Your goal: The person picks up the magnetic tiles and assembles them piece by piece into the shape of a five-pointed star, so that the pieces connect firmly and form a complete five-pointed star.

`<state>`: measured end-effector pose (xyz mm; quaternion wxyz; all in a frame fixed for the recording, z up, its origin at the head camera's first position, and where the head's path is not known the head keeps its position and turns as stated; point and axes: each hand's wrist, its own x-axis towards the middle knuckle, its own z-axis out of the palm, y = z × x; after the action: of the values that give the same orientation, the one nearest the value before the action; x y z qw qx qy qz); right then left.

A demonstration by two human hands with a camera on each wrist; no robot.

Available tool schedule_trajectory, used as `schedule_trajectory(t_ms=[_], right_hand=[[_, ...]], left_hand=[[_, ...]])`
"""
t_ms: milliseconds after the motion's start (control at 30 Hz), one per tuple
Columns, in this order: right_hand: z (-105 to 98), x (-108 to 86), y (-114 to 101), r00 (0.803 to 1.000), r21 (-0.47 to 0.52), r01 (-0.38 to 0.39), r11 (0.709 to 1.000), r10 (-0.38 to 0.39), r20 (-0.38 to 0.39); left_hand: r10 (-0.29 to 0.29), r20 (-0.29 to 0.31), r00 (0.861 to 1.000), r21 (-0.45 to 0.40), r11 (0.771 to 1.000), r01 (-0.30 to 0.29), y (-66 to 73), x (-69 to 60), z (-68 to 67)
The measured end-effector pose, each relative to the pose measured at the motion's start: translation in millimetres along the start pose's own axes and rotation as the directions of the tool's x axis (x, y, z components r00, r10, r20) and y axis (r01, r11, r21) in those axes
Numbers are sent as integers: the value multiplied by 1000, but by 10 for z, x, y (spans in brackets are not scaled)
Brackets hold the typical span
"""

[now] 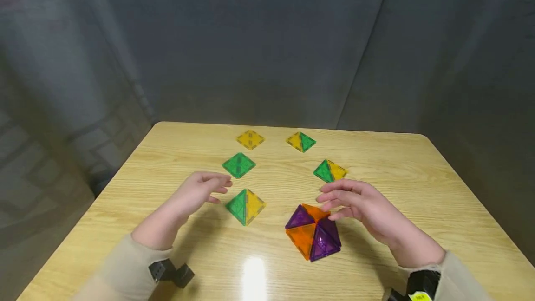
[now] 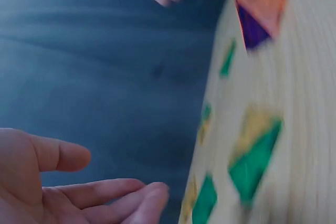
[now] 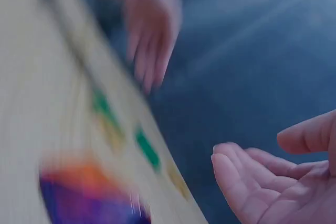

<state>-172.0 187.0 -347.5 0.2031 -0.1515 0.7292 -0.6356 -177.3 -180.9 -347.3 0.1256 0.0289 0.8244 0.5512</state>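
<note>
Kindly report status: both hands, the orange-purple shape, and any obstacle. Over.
Left hand, right hand: open, empty. Orange-purple shape on table, not held. No clear obstacle seen.

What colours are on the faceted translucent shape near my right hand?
The shape is orange and purple, best seen in the head view.

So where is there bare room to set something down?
Bare: the pale wooden table right of the right hand; its middle, between the all-green plastic diamond and the green-yellow plastic diamond by that hand. Crowded: around the orange-purple plastic pyramid.
</note>
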Motion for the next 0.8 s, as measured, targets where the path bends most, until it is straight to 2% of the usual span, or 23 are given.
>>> schedule_trajectory(t_ms=[100,200,333,467,600,800], right_hand=[[194,164,-129,992,78,-25,997,14,127],[400,369,-150,979,75,-86,994,70,191],[599,652,-41,967,46,-183,982,171,188],[712,819,75,958,19,-243,970,237,163],[759,848,132,952,19,-260,965,254,170],[786,865,157,955,43,-246,968,235,179]], left_hand=[[-62,-31,998,35,997,63,-101,-1,-139],[-118,5,993,10,993,118,-204,-3,-169],[-146,66,987,-47,988,149,-310,4,-113],[-124,105,987,-99,986,134,-355,18,-49],[-115,126,985,-148,980,133,-376,22,-18],[-135,104,985,-201,967,154,-410,0,-46]])
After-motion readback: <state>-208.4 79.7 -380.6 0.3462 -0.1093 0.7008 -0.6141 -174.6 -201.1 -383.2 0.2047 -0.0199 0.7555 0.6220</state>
